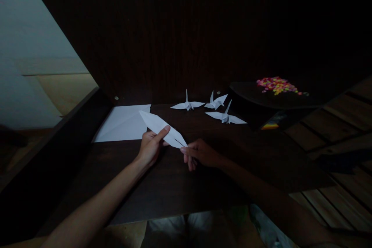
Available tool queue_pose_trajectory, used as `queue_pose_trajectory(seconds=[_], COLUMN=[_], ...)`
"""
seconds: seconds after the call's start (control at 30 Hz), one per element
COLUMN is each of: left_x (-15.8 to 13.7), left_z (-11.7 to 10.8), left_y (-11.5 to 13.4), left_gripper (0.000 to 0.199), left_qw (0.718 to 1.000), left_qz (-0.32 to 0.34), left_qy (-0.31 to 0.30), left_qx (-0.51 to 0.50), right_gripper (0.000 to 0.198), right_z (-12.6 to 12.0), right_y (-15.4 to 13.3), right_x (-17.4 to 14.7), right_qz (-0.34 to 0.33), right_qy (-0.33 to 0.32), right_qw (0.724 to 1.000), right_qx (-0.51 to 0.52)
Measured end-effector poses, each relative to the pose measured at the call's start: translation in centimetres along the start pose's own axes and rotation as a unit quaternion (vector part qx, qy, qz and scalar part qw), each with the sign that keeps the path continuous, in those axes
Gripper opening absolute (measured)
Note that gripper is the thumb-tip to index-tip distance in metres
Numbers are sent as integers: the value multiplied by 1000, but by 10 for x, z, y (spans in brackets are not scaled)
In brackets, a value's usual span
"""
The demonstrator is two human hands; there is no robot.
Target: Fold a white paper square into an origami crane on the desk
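A long, pointed piece of folded white paper (159, 124) is held above the dark tabletop, slanting down to the right. My left hand (151, 145) grips its lower middle, thumb on top and fingers underneath. At the right tip, my right hand (200, 153) pinches the point between thumb and forefinger. A dark slit runs along the paper near that tip. Behind the left hand lies white sheet paper (122, 124) with a diagonal crease. Beyond the hands stand three finished paper cranes: one on the left (188, 104), one in the middle (215, 102) and one nearer (226, 117).
A dark wooden panel (174, 38) rises behind the table (130, 186), and a low side board (58, 139) borders the left. On a dark raised shelf (250, 95) at right sits a pile of small colourful pieces (277, 86). Wooden slats (334, 205) lie further right.
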State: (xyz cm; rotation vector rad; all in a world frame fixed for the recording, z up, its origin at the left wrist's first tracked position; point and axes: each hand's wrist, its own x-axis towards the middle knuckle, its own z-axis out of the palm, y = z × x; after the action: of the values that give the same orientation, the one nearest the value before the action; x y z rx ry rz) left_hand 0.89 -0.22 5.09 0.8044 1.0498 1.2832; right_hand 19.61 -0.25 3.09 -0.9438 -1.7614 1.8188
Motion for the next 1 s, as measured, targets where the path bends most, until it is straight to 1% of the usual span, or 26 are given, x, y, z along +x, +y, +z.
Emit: queue_pose_trajectory(seconds=[0.13,0.33,0.4,0.47,0.57,0.63,0.73,0.83,1.0], left_x=[0,0,0,0,-2,-5,-7,-7,-6], left_z=[-1,0,0,-1,-3,-3,-3,-3,-2], left_y=[2,1,1,-1,-4,-7,-10,-8,-5], left_gripper=[36,34,33,33,33,33,33,34,32], left_qw=[1000,1000,1000,1000,997,990,974,963,946], left_qz=[-3,12,15,14,-2,-13,-25,-38,-41], left_qy=[9,2,2,-7,-57,-107,-169,-209,-270], left_qx=[-4,-10,-3,9,46,91,147,164,175], right_gripper=[55,54,51,46,40,38,36,34,32], right_z=[1,3,3,1,-4,-6,-7,-7,-6], right_y=[-1,2,1,-2,-4,-4,-2,0,0], right_x=[0,1,2,3,5,6,5,4,3], right_qz=[0,5,-16,-47,-85,-98,-95,-94,-91], right_qy=[5,36,65,111,181,197,170,141,141], right_qw=[1000,999,997,991,979,975,981,986,986], right_qx=[-5,-26,-39,-51,-40,-16,6,1,6])
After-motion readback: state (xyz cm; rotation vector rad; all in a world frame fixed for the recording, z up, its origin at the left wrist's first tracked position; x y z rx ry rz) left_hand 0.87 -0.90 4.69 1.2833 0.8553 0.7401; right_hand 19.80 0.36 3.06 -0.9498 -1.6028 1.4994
